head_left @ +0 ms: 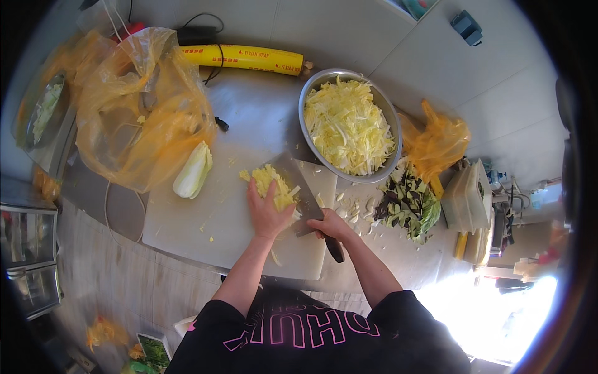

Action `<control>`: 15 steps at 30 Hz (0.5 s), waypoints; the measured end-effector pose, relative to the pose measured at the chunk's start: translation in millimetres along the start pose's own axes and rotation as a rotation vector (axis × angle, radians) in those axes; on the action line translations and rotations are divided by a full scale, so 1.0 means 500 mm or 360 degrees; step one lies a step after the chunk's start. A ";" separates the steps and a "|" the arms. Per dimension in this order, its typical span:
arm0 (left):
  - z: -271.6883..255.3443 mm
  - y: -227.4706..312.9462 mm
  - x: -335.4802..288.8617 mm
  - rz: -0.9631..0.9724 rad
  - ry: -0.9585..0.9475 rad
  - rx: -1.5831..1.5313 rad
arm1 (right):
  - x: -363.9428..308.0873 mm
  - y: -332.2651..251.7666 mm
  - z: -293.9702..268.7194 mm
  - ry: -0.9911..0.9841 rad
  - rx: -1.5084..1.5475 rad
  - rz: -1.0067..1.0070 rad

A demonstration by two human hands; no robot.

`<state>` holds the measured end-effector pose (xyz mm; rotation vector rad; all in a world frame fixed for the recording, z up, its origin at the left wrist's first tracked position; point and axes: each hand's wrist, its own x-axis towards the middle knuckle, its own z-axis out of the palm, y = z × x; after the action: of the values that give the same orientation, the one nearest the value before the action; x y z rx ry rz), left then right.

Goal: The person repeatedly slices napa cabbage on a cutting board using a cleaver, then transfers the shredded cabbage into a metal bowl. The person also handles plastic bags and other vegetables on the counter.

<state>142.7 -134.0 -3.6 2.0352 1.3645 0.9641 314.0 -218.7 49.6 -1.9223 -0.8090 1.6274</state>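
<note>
On the white cutting board (230,249), a pile of shredded napa cabbage (269,184) lies beside a wide cleaver blade. My left hand (269,215) rests against the pile's near side with its fingers spread. My right hand (333,225) is closed around the cleaver (299,187); its dark handle end sticks out below my grip. The blade stands along the right side of the pile. A piece of napa cabbage (194,171) lies to the left on the board. Behind the board on the right, a metal bowl (393,163) is heaped with shredded cabbage.
A large orange plastic bag (140,124) spreads over the left of the table. At the back lies a yellow wrap roll (261,60). Loose leaves (408,202), white scraps (352,209) and another orange bag (442,140) are on the right, near a whitish container (464,196).
</note>
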 end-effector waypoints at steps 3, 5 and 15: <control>0.020 0.009 0.012 0.0069 0.0049 -0.0096 | 0.017 0.021 -0.004 -0.0088 0.0092 -0.0124; 0.023 0.005 0.012 0.0021 0.0102 -0.0215 | 0.013 -0.003 0.021 -0.0130 0.0106 -0.0152; -0.012 0.019 0.045 0.0094 0.0134 -0.0611 | -0.003 0.011 0.088 0.0008 0.0362 -0.0174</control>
<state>148.9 -116.6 13.4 1.7683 1.0655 1.2432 271.2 -224.3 39.4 -1.6945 -0.6825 1.5754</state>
